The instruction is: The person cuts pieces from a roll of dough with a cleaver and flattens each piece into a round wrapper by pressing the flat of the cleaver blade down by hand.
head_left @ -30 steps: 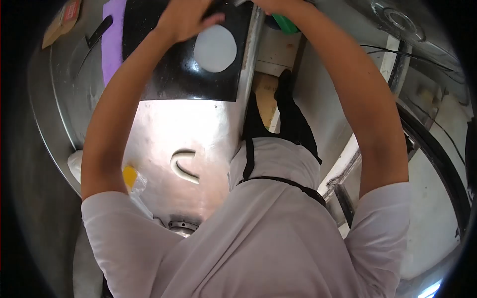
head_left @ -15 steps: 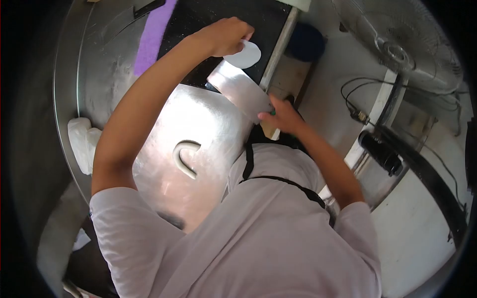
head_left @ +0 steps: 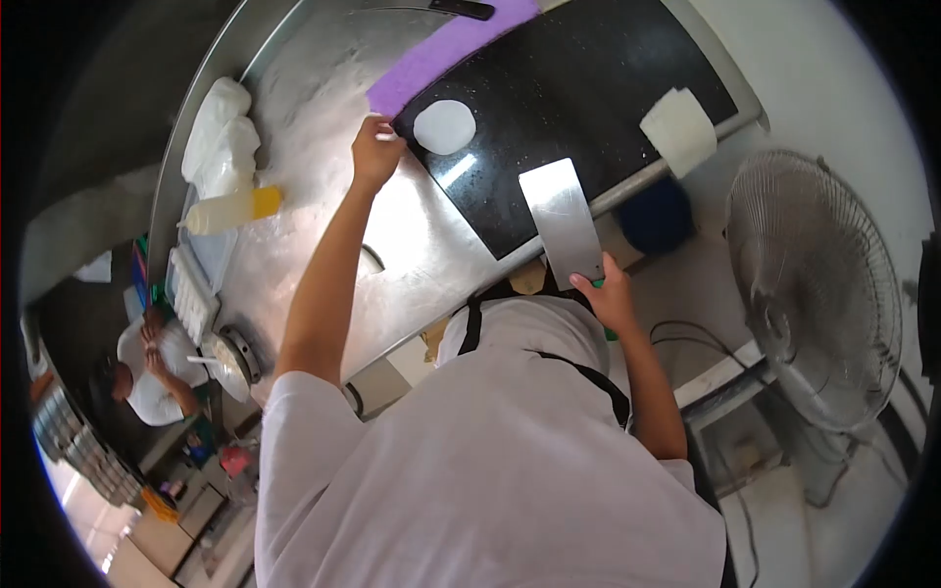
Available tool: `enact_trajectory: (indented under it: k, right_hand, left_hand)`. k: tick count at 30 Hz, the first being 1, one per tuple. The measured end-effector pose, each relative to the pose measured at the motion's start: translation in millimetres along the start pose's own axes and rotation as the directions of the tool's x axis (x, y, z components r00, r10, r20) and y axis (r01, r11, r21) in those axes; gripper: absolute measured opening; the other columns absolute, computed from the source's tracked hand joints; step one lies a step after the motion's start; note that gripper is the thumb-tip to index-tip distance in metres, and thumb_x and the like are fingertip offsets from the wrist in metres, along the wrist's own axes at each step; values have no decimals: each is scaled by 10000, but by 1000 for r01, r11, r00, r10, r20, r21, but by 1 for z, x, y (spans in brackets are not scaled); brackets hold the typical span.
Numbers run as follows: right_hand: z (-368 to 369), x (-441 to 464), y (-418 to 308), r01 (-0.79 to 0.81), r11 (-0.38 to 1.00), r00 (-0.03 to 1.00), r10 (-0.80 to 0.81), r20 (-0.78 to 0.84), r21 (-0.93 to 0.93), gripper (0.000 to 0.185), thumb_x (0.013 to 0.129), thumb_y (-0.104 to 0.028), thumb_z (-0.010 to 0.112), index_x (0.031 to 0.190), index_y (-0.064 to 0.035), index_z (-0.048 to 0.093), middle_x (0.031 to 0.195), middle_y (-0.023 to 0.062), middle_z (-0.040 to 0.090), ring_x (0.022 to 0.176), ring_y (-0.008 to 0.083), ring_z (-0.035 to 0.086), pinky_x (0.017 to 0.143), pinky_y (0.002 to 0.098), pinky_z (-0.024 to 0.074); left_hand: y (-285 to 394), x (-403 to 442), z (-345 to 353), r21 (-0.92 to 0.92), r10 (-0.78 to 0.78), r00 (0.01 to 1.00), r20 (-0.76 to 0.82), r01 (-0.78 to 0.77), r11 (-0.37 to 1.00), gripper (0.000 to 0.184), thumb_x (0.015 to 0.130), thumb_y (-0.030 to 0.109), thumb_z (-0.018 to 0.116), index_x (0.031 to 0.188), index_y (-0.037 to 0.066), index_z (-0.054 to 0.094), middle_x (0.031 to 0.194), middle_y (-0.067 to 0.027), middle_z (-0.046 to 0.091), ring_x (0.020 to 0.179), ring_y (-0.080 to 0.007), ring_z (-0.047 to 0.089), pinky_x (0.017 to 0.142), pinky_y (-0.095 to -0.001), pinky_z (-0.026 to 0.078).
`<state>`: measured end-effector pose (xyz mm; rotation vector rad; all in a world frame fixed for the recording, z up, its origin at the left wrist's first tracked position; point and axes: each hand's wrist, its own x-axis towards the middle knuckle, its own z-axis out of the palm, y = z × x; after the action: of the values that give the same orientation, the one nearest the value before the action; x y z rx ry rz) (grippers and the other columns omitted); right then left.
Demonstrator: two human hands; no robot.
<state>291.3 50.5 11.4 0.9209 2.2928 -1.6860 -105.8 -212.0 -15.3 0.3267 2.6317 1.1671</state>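
My left hand [head_left: 377, 155] is closed at the near left corner of the black board [head_left: 588, 78], fingers pinched together. A bit of white shows at its fingertips, too small to name. Just right of it, a thin white dough round [head_left: 445, 127] lies flat on the board. My right hand [head_left: 613, 294] grips a wide, flat-bladed cleaver [head_left: 563, 211] by its green handle, mostly hidden in the palm. Its shiny blade points away from me, over the board's near edge.
A purple cloth [head_left: 441, 59] borders the board, with a black-handled knife [head_left: 463, 9] beyond. A folded white cloth [head_left: 678, 132] sits at the right edge. Leftward are a squeeze bottle [head_left: 230, 211], plastic bags [head_left: 221, 137] and another person [head_left: 162, 372]. A fan [head_left: 818, 289] stands right.
My view has swung leftward and back. My left hand has come away from the dough round, now flat on the board. The cleaver has turned away from the round, still in my right hand.
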Motion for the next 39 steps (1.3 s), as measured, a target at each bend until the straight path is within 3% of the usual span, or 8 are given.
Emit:
enact_trajectory:
  k: [2, 4, 7, 9, 23, 32, 35, 39]
  right_hand:
    - [-22, 19, -2, 75, 996, 996, -74, 39, -38, 447, 878, -249, 799, 1192, 16, 621, 1061, 250, 722, 1017, 442, 687, 874, 453, 527]
    - [-37, 34, -4, 160, 984, 983, -151, 99, -80, 444, 876, -246, 801, 1186, 18, 622, 1045, 250, 723, 1002, 449, 688, 860, 457, 531]
    - [-37, 55, -10, 179, 970, 977, -156, 146, -166, 430, 886, -235, 789, 1183, 24, 618, 1064, 257, 723, 1017, 452, 692, 840, 459, 538]
    - [-32, 63, -29, 238, 969, 956, -221, 194, -69, 430, 899, -234, 773, 1189, 35, 605, 1055, 268, 723, 1025, 478, 682, 834, 463, 539]
    - [153, 72, -171, 821, 459, 504, -306, 807, -339, 263, 968, -182, 651, 1159, -51, 525, 858, 268, 691, 855, 523, 661, 746, 596, 509]
    - [199, 46, -137, 794, 327, 590, -216, 778, -512, 309, 993, -212, 625, 1208, -48, 474, 828, 293, 680, 814, 528, 665, 726, 618, 516]
    - [216, 37, -138, 755, 410, 630, -235, 740, -512, 334, 1000, -236, 624, 1224, -40, 472, 839, 292, 683, 810, 534, 661, 723, 615, 512]
    - [198, 15, -131, 550, 710, 759, -205, 618, -440, 405, 980, -238, 684, 1212, 28, 487, 838, 281, 682, 868, 519, 660, 715, 530, 516]
  left_hand:
    - [-18, -46, -11, 89, 106, 960, -260, -85, 992, 472, 780, 104, 757, 1220, 18, 611, 1050, -196, 636, 873, -290, 689, 775, -428, 572]
    - [8, -120, -8, 618, 284, 725, -627, 242, 748, 426, 779, 96, 737, 1179, 10, 620, 1051, -180, 639, 954, -321, 654, 870, -427, 545]
    - [-21, -191, 6, 409, 46, 505, -862, 639, 651, 375, 758, 80, 742, 1101, -6, 617, 1027, -176, 639, 1002, -351, 616, 923, -436, 507]
    - [-72, -237, 5, 19, -252, 679, -690, 365, 931, 340, 739, 57, 753, 1038, -12, 606, 1024, -194, 629, 1002, -358, 602, 920, -447, 497]
    - [-98, -315, -29, 61, -52, 780, -624, 115, 992, 211, 816, -1, 764, 1018, 54, 737, 957, -100, 683, 890, -293, 660, 745, -400, 544]
    - [-122, -304, -42, 164, 157, 831, -534, -80, 983, 224, 809, 4, 779, 1013, 16, 689, 1000, -103, 669, 853, -286, 672, 718, -390, 549]
    - [-116, -302, -39, 41, 63, 783, -618, -48, 998, 171, 860, 10, 761, 1008, 11, 675, 988, -106, 685, 813, -252, 691, 699, -346, 550]
    - [-107, -299, -39, -500, -352, 756, -552, 39, 865, 109, 933, 10, 714, 1004, -1, 632, 968, -95, 711, 786, -158, 691, 703, -302, 554]
